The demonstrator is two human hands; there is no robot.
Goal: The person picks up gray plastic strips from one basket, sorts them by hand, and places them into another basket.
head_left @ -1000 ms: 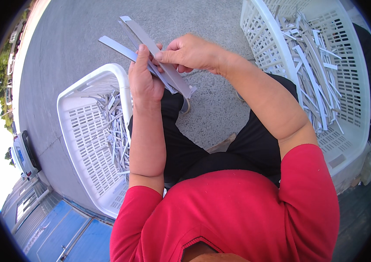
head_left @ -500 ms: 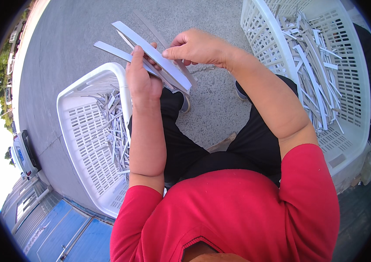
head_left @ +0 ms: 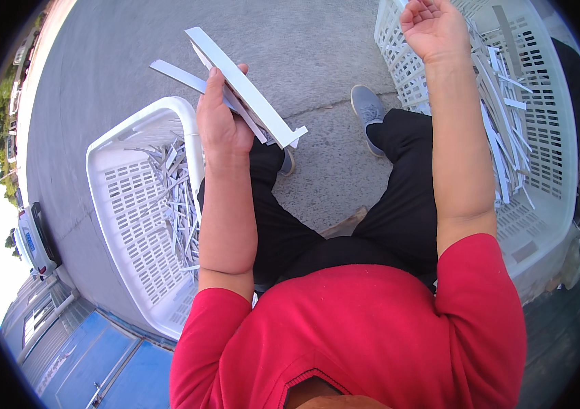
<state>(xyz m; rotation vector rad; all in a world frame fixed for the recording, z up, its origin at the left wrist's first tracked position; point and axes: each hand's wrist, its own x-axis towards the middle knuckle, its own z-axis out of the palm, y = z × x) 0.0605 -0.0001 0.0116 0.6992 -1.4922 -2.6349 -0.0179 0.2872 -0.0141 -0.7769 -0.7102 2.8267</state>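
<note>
My left hand (head_left: 225,123) is closed round a few white strips (head_left: 242,88), long and flat, which fan out past the thumb toward the far left. One of them has a small tab at its near end. At the top edge, beside the right basket, is my right hand (head_left: 438,31), palm up, fingers loosely curled and partly cut off by the frame; nothing shows in it. A grey strip (head_left: 508,41) appears in the right basket, against its far wall.
A white slotted plastic basket (head_left: 126,211) with many thin strips stands at my left. A larger white basket (head_left: 552,150) at my right holds more strips (head_left: 498,129). My shoes rest on concrete between them. A parked vehicle (head_left: 36,242) stands far left.
My right hand has left the strips and swung right and away to the right basket. The grey strip from the bunch now shows in that basket. My left hand stays put with the white strips.
</note>
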